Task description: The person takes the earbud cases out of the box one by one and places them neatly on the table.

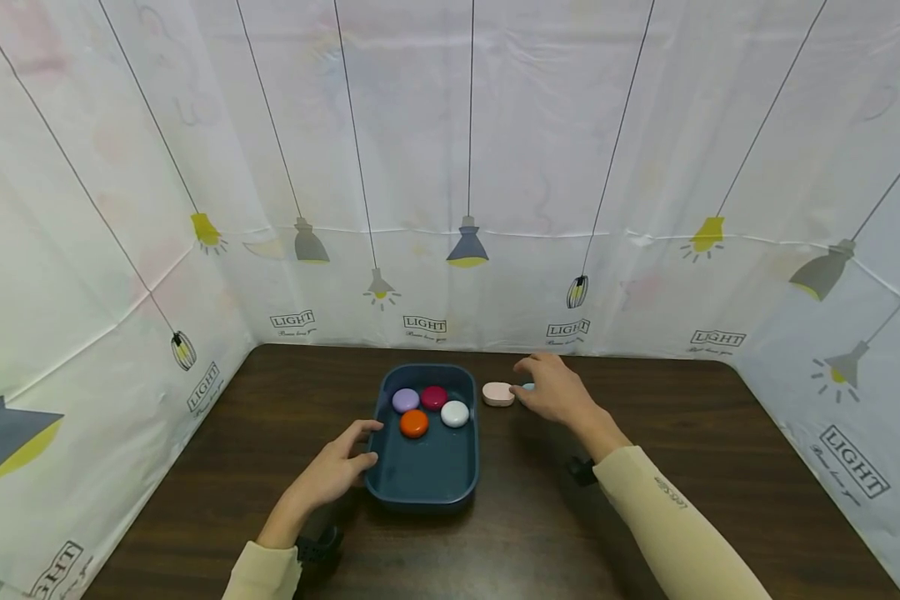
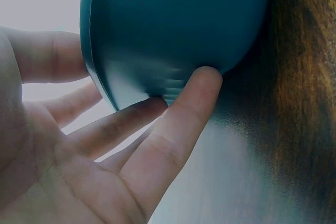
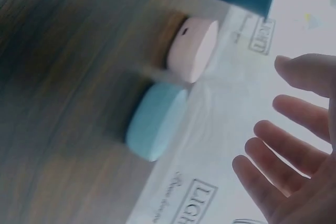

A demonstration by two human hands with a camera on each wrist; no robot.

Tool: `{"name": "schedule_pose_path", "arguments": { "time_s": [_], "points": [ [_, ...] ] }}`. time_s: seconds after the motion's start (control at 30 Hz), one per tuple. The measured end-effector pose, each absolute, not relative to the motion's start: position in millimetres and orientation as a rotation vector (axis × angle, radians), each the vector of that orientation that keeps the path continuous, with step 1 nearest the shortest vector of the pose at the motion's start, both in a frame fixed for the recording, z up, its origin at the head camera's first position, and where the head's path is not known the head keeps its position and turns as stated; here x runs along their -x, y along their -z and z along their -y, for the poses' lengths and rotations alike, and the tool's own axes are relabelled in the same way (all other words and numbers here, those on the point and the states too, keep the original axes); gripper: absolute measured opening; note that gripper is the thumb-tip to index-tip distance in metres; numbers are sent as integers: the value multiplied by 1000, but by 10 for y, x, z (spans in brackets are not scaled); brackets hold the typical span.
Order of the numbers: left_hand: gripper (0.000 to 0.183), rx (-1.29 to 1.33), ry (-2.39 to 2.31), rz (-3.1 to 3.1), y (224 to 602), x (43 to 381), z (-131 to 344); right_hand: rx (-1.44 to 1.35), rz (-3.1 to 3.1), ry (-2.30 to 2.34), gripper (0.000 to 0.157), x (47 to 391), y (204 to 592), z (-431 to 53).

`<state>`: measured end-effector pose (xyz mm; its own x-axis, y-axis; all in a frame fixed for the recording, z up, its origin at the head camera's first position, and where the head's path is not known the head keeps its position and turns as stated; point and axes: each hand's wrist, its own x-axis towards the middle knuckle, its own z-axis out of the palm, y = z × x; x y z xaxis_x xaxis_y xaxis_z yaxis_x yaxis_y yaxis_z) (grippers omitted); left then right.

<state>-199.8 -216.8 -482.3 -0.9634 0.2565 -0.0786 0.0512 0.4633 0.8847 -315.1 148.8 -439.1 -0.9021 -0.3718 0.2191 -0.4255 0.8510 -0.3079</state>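
My left hand [image 1: 332,471] is at the left side of a dark blue tray [image 1: 422,496], its fingers extended and spread. In the left wrist view, fingertips [image 2: 206,82] touch the tray's outer wall. Four glossy round pieces lie inside: lilac [image 1: 406,400], crimson [image 1: 433,397], white [image 1: 454,413] and orange [image 1: 414,423]. Over the table right of the tray, my right hand [image 1: 558,392] hovers with fingers apart, holding nothing. Near it are a pale pink rounded oblong piece [image 3: 192,50] with a small dark slot and a light blue one [image 3: 156,121], partly hidden by the hand in the head view.
A dark brown wooden table [image 1: 645,500] carries everything. White sheeting [image 1: 540,167] printed with hanging lamps surrounds its back and sides. Black wrist straps [image 1: 319,543] show on both arms.
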Motion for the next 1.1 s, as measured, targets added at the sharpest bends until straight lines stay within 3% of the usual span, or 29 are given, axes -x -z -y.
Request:
{"name": "schedule_pose_path", "arguments": {
  "time_s": [1.1],
  "points": [
    [43,-279,-1518,-2487,4820,2007,2179,-944,2700,-495,33,2732,4137,-684]
  ]
}}
